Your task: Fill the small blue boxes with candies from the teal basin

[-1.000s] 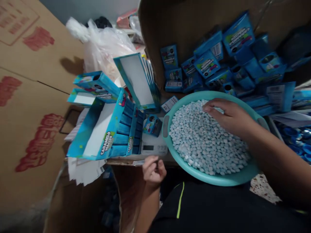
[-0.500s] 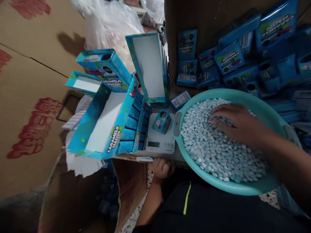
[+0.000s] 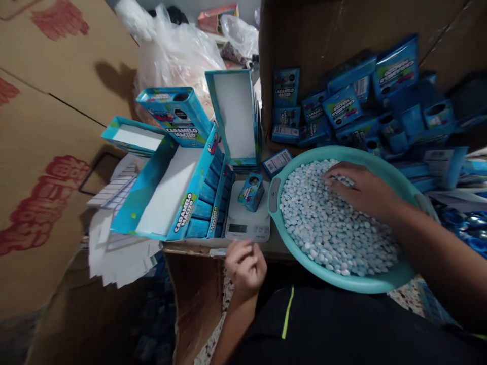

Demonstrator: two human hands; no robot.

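My right hand is dipped into the light-blue and white candies that fill a turquoise tub. Its fingers curl around some of them, with candies showing between thumb and fingers. My left hand is raised at the table's front edge, fingers curled in, with nothing seen in them. Just beyond it lies a white kitchen scale, its display too small to read. On the scale stands a small blue candy box, a dark round opening in its top. Another small blue box rests between scale and tub.
Left of the scale, an open blue display carton leans over a carton packed with blue boxes. Empty display trays stand upright behind. White paper sheets overhang the left edge. Many blue boxes are heaped in a cardboard box at the right back.
My left hand has risen from below the table edge toward the scale. My right hand stays in the candies, its fingers curled more. The camera view has shifted slightly.
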